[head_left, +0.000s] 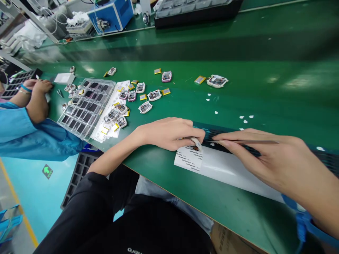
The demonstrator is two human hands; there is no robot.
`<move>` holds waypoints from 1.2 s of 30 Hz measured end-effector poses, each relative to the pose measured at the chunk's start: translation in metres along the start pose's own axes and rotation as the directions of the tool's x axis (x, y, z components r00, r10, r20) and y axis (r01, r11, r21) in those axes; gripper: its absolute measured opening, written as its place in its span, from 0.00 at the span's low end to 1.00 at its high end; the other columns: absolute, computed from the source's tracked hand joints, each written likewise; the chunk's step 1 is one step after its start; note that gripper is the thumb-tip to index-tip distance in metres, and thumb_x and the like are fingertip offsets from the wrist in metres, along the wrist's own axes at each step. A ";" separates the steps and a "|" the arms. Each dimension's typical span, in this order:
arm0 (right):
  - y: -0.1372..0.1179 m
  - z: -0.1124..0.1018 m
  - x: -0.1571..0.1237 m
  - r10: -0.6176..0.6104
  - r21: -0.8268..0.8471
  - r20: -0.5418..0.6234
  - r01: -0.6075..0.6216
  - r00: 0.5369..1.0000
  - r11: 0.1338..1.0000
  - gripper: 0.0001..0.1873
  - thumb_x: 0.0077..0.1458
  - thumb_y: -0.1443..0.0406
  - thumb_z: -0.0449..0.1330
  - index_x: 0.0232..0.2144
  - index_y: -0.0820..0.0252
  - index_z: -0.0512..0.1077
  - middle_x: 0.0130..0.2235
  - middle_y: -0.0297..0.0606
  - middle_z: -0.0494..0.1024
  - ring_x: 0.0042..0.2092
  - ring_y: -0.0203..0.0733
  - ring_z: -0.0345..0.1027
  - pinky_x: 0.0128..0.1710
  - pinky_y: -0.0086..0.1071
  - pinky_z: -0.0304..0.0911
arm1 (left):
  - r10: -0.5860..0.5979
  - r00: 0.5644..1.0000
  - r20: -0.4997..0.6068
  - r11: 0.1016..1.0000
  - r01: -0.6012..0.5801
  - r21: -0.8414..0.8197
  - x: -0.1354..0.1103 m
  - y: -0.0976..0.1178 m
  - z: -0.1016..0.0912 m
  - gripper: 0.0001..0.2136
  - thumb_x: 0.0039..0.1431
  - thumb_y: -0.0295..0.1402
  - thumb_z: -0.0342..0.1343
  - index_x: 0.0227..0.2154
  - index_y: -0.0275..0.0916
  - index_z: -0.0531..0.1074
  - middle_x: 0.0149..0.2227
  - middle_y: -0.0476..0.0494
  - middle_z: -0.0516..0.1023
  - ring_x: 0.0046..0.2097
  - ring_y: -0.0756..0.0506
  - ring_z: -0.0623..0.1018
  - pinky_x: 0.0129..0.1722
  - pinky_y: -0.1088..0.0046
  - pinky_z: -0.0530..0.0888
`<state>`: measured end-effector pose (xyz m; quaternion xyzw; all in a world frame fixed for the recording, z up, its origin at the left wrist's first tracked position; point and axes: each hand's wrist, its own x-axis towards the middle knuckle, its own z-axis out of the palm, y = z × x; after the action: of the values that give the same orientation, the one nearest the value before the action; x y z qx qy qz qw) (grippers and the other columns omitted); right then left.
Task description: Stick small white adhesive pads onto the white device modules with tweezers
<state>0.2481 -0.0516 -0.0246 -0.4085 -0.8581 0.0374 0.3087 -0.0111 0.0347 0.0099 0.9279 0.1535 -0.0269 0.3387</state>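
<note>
My left hand (169, 133) is closed on a small white device casing (196, 143), mostly hidden by the fingers, just above the table's near side. My right hand (278, 158) pinches metal tweezers (254, 141), whose tip points left toward the casing. Whether the tip touches the casing, I cannot tell. Below both hands lie a printed white sheet (187, 160) and a glossy white strip (235, 167). A black slotted part (328, 160) runs behind the strip, partly covered by my right hand.
Several open device casings (154, 95) with yellow-edged batteries lie at centre left. Beside them is a clear compartment tray (87, 106) of dark screens. A co-worker's hands (37, 86) are at far left. Small white scraps (245, 121) dot the green table (265, 98). A blue box (111, 16) stands behind.
</note>
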 end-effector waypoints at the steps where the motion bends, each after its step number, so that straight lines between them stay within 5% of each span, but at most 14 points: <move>1: 0.001 0.000 0.000 -0.005 0.007 0.008 0.004 1.000 1.000 0.14 0.72 0.59 0.56 0.42 0.48 0.82 0.42 0.27 0.86 0.40 0.42 0.83 0.39 0.38 0.82 | -0.003 1.000 0.004 1.000 0.003 0.015 0.001 0.000 0.001 0.14 0.75 0.34 0.45 0.48 0.41 0.77 0.41 0.43 0.82 0.49 0.44 0.78 0.38 0.69 0.66; 5: 0.002 0.001 -0.004 -0.040 0.021 0.009 0.040 0.999 0.999 0.12 0.71 0.60 0.57 0.44 0.48 0.82 0.42 0.25 0.86 0.41 0.39 0.83 0.40 0.35 0.82 | -0.013 1.000 0.006 0.994 0.012 0.109 0.004 0.001 0.004 0.15 0.76 0.35 0.43 0.48 0.42 0.76 0.37 0.43 0.78 0.47 0.43 0.75 0.34 0.68 0.62; 11: -0.006 0.009 -0.005 -0.034 -0.071 -0.053 0.030 0.998 0.997 0.10 0.69 0.65 0.60 0.43 0.50 0.82 0.37 0.26 0.86 0.36 0.36 0.81 0.29 0.30 0.76 | 0.001 1.000 -0.013 0.973 0.002 0.229 0.009 0.004 0.008 0.14 0.77 0.34 0.43 0.48 0.43 0.74 0.36 0.43 0.77 0.47 0.41 0.72 0.33 0.66 0.59; 18: -0.011 0.009 0.002 -0.073 -0.155 -0.163 0.048 0.984 0.987 0.08 0.65 0.70 0.63 0.43 0.52 0.80 0.38 0.26 0.86 0.35 0.37 0.81 0.35 0.32 0.78 | 0.037 0.999 -0.024 0.971 -0.031 0.237 0.008 0.003 0.008 0.14 0.75 0.32 0.44 0.44 0.41 0.76 0.39 0.41 0.82 0.49 0.40 0.72 0.37 0.64 0.62; 22: -0.012 0.007 0.003 -0.064 -0.173 -0.240 0.022 0.969 0.985 0.18 0.60 0.73 0.67 0.50 0.51 0.77 0.40 0.29 0.87 0.35 0.38 0.81 0.33 0.32 0.75 | 0.116 0.991 -0.066 0.993 -0.116 0.015 0.003 0.004 0.001 0.12 0.74 0.34 0.48 0.41 0.42 0.78 0.42 0.41 0.84 0.50 0.41 0.75 0.44 0.65 0.68; 24: -0.013 0.004 0.001 -0.041 -0.175 -0.313 -0.015 0.949 0.984 0.27 0.58 0.75 0.67 0.57 0.48 0.76 0.42 0.31 0.87 0.37 0.39 0.81 0.33 0.33 0.75 | 0.069 0.967 -0.246 0.973 -0.119 -0.196 0.001 0.005 -0.004 0.11 0.73 0.37 0.50 0.43 0.41 0.77 0.45 0.41 0.84 0.49 0.43 0.77 0.48 0.66 0.71; 25: -0.015 0.001 0.000 -0.021 -0.176 -0.334 -0.040 0.942 0.984 0.31 0.57 0.75 0.67 0.59 0.45 0.75 0.44 0.32 0.87 0.38 0.40 0.81 0.34 0.34 0.75 | -0.033 0.922 -0.387 0.947 -0.095 -0.307 0.001 0.005 -0.006 0.11 0.73 0.38 0.50 0.46 0.41 0.76 0.46 0.41 0.83 0.47 0.44 0.78 0.48 0.67 0.72; 27: -0.019 -0.005 -0.003 0.028 -0.175 -0.340 -0.093 0.940 0.980 0.36 0.58 0.74 0.67 0.64 0.38 0.71 0.46 0.32 0.86 0.39 0.42 0.82 0.36 0.35 0.76 | -0.332 0.738 -0.588 0.845 -0.044 -0.533 0.004 0.001 -0.007 0.12 0.73 0.37 0.48 0.51 0.40 0.73 0.43 0.43 0.81 0.39 0.48 0.77 0.42 0.69 0.72; 28: -0.022 -0.008 -0.004 0.049 -0.177 -0.327 -0.112 0.944 0.978 0.38 0.59 0.73 0.67 0.66 0.36 0.69 0.48 0.31 0.86 0.40 0.42 0.82 0.37 0.36 0.76 | -0.470 0.657 -0.589 0.761 -0.037 -0.648 0.007 -0.003 -0.007 0.12 0.73 0.36 0.47 0.51 0.40 0.71 0.40 0.44 0.81 0.35 0.50 0.75 0.39 0.71 0.71; 29: -0.024 -0.011 -0.006 0.065 -0.182 -0.306 -0.126 0.950 0.975 0.39 0.60 0.72 0.66 0.67 0.34 0.67 0.49 0.30 0.86 0.41 0.43 0.82 0.38 0.37 0.76 | -0.577 0.626 -0.525 0.651 -0.036 -0.758 0.011 -0.007 -0.005 0.10 0.73 0.35 0.47 0.49 0.39 0.70 0.36 0.46 0.80 0.31 0.51 0.73 0.36 0.72 0.70; 33: -0.032 -0.014 -0.009 0.061 -0.221 -0.259 -0.121 0.964 0.968 0.43 0.61 0.72 0.65 0.71 0.32 0.60 0.49 0.31 0.85 0.41 0.47 0.82 0.38 0.40 0.76 | -0.650 0.757 -0.068 0.107 0.003 -0.994 0.025 -0.020 0.006 0.06 0.67 0.27 0.48 0.38 0.35 0.71 0.30 0.45 0.80 0.25 0.52 0.69 0.31 0.72 0.70; 36: -0.034 -0.012 -0.010 0.051 -0.219 -0.254 -0.109 0.966 0.970 0.46 0.59 0.74 0.65 0.72 0.33 0.59 0.49 0.32 0.85 0.42 0.48 0.82 0.36 0.42 0.75 | -0.564 0.826 -0.009 0.006 -0.007 -1.000 0.030 -0.017 0.016 0.08 0.67 0.29 0.51 0.35 0.33 0.73 0.29 0.44 0.81 0.25 0.53 0.71 0.30 0.73 0.69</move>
<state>0.2367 -0.0836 -0.0091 -0.4777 -0.7943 -0.1010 0.3615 0.0128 0.0446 -0.0170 0.3737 0.3846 0.2119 0.8170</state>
